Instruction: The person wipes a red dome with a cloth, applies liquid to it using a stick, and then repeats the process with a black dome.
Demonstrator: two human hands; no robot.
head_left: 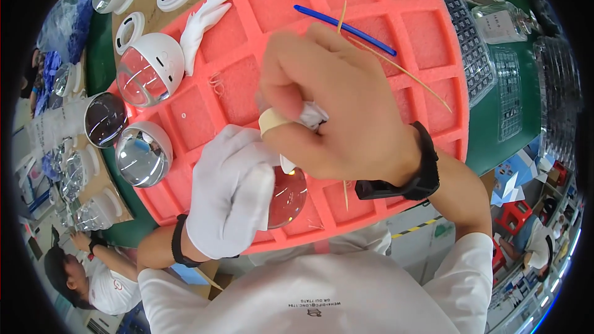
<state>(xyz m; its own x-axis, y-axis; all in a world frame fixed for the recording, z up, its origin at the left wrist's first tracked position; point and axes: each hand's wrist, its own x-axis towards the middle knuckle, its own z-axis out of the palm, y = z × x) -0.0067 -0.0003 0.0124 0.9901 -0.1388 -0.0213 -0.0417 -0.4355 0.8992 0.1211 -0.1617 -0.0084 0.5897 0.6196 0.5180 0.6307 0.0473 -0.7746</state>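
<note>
The clear dome [288, 196] sits at the near edge of the pink foam tray [260, 0], cupped in your gloved left hand [230, 188], while your bare right hand [334, 108] directly above pinches a white cloth [312, 114] onto it.

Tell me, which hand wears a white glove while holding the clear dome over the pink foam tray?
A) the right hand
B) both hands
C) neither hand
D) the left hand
D: the left hand is gloved in white and cups the clear dome, while the right hand is bare, with only a taped finger and a bit of white cloth.
</note>
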